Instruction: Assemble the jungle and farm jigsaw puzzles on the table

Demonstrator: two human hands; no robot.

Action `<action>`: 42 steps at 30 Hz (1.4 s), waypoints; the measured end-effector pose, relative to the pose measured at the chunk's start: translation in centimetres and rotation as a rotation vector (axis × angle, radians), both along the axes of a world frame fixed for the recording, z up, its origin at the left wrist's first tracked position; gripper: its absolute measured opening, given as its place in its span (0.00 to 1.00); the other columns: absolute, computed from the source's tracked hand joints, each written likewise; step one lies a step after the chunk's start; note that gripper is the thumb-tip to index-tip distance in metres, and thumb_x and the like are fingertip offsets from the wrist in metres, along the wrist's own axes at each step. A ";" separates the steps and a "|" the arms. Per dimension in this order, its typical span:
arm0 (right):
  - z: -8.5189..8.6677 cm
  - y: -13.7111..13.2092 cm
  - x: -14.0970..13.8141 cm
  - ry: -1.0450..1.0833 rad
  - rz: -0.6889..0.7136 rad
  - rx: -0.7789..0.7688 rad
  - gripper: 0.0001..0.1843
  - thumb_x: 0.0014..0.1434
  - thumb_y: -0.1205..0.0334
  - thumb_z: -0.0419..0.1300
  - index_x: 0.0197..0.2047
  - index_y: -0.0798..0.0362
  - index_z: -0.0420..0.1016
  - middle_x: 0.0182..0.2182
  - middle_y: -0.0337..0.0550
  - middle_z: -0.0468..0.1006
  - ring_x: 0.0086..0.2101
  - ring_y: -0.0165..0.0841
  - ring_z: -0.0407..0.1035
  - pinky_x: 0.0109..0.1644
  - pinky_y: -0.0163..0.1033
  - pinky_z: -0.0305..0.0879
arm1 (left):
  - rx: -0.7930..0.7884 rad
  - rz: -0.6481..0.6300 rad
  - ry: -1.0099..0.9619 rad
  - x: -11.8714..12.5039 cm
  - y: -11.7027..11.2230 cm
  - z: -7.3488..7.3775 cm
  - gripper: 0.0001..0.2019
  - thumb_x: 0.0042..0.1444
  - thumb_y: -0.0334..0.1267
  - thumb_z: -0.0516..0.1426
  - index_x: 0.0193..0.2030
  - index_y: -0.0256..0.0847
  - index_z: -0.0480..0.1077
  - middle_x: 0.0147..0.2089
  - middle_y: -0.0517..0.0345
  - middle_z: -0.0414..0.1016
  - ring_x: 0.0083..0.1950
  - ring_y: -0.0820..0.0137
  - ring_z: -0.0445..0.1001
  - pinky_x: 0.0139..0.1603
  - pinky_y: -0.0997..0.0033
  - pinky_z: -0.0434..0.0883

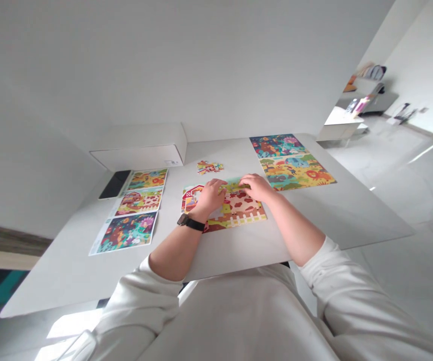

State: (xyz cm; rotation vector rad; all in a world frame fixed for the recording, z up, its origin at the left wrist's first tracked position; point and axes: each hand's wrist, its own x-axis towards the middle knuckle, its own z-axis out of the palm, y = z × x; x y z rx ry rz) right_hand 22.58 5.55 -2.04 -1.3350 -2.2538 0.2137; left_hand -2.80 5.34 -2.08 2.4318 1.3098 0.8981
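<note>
A partly assembled farm jigsaw puzzle (244, 206), with a red barn, a spotted cow and a white fence, lies flat in front of me. My left hand (213, 195) rests over its middle, fingers bent; whether a piece is under the fingertips is hidden. At the puzzle's upper right edge is my right hand (254, 186), its fingers curled down onto the puzzle; I cannot make out anything between them. Beyond the puzzle, a small pile of loose jigsaw pieces (209, 167) sits on the table.
On the white table (314, 220), printed reference sheets (130, 230) lie at left beside a black phone (115, 184). Behind them stands a white box (137, 156) against the wall. Two assembled puzzles, an underwater-coloured one (278, 145) and a safari one (297, 171), lie at right.
</note>
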 end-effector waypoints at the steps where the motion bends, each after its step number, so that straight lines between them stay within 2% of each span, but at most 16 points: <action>1: -0.1 0.0 0.0 -0.006 -0.002 -0.008 0.14 0.61 0.72 0.68 0.47 0.47 0.87 0.54 0.46 0.85 0.52 0.45 0.76 0.64 0.51 0.70 | 0.003 -0.015 0.010 0.0 0.0 0.0 0.16 0.64 0.32 0.56 0.55 0.39 0.80 0.56 0.43 0.82 0.59 0.54 0.78 0.66 0.52 0.73; 9: -0.1 0.0 -0.5 -0.055 -0.022 -0.041 0.16 0.60 0.73 0.66 0.48 0.47 0.88 0.54 0.46 0.86 0.54 0.46 0.77 0.64 0.50 0.70 | 0.032 -0.138 0.084 0.4 -0.2 -0.5 0.19 0.63 0.30 0.55 0.57 0.42 0.81 0.61 0.46 0.82 0.63 0.54 0.78 0.71 0.50 0.71; 16: -0.1 0.0 -0.7 -0.076 -0.039 -0.046 0.17 0.59 0.72 0.66 0.49 0.47 0.88 0.54 0.46 0.86 0.53 0.47 0.78 0.64 0.51 0.71 | 0.017 -0.230 0.080 0.7 -0.7 0.0 0.21 0.63 0.30 0.55 0.58 0.42 0.82 0.61 0.46 0.83 0.63 0.54 0.78 0.72 0.50 0.70; 23: -0.2 0.1 -0.6 -0.048 -0.016 -0.041 0.17 0.58 0.72 0.66 0.46 0.45 0.89 0.54 0.44 0.87 0.54 0.46 0.79 0.66 0.53 0.70 | -0.024 -0.240 0.073 0.8 -0.8 -0.1 0.19 0.61 0.30 0.58 0.54 0.45 0.85 0.60 0.47 0.84 0.63 0.53 0.79 0.73 0.50 0.70; 27: -0.2 0.1 -0.3 -0.029 -0.048 -0.019 0.17 0.60 0.72 0.64 0.46 0.45 0.90 0.53 0.43 0.87 0.52 0.46 0.79 0.64 0.52 0.72 | -0.013 -0.256 0.052 0.6 -0.6 -0.4 0.19 0.62 0.31 0.58 0.55 0.44 0.84 0.61 0.47 0.83 0.63 0.53 0.79 0.73 0.50 0.70; 33: 0.0 0.1 0.1 0.010 -0.107 -0.024 0.25 0.58 0.79 0.59 0.45 0.44 0.91 0.50 0.40 0.88 0.50 0.43 0.78 0.61 0.48 0.74 | 0.008 -0.257 0.090 0.6 -0.6 -0.6 0.19 0.62 0.31 0.57 0.56 0.44 0.84 0.61 0.47 0.83 0.63 0.53 0.79 0.72 0.50 0.71; 42: -0.5 0.2 -0.1 -0.028 -0.101 -0.065 0.26 0.58 0.80 0.57 0.46 0.48 0.91 0.52 0.43 0.87 0.51 0.42 0.79 0.64 0.47 0.73 | 0.016 -0.262 0.081 0.7 -0.6 -0.5 0.17 0.63 0.32 0.58 0.54 0.42 0.84 0.59 0.45 0.84 0.62 0.52 0.79 0.71 0.49 0.71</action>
